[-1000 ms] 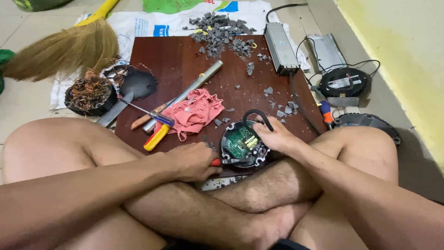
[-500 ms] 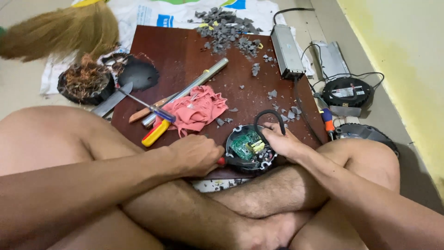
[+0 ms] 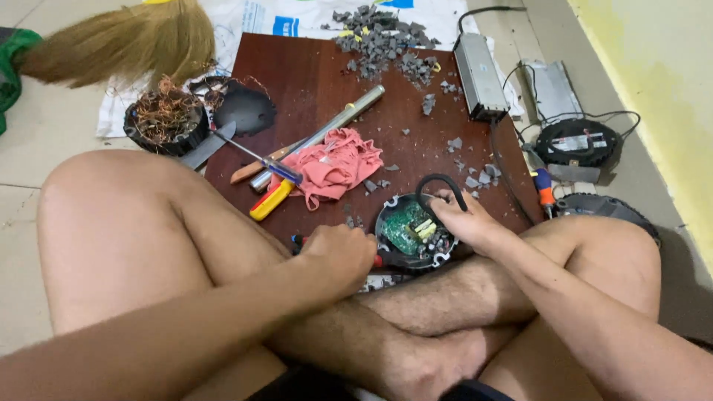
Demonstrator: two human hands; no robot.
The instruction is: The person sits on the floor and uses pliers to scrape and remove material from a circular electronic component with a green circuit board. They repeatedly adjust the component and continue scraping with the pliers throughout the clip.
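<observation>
I sit cross-legged at a dark red wooden board [image 3: 312,82]. A round black housing [image 3: 412,234] with a green circuit board inside lies at the board's near edge. My left hand [image 3: 338,256] is closed around a red-handled tool whose tip points into the housing. My right hand [image 3: 464,219] grips the housing's right rim, next to a black cable loop [image 3: 440,182].
A pink rag [image 3: 334,167], a metal tube [image 3: 327,134] and screwdrivers [image 3: 271,197] lie mid-board. Grey rubble [image 3: 379,33] sits at the far edge. A grey metal box [image 3: 479,74], other round housings [image 3: 575,141], a tub of copper wire [image 3: 165,119] and a broom [image 3: 119,41] surround it.
The view has shifted a little. Both hands stay on the tool and the housing, with my right hand's fingers slightly repositioned on the rim.
</observation>
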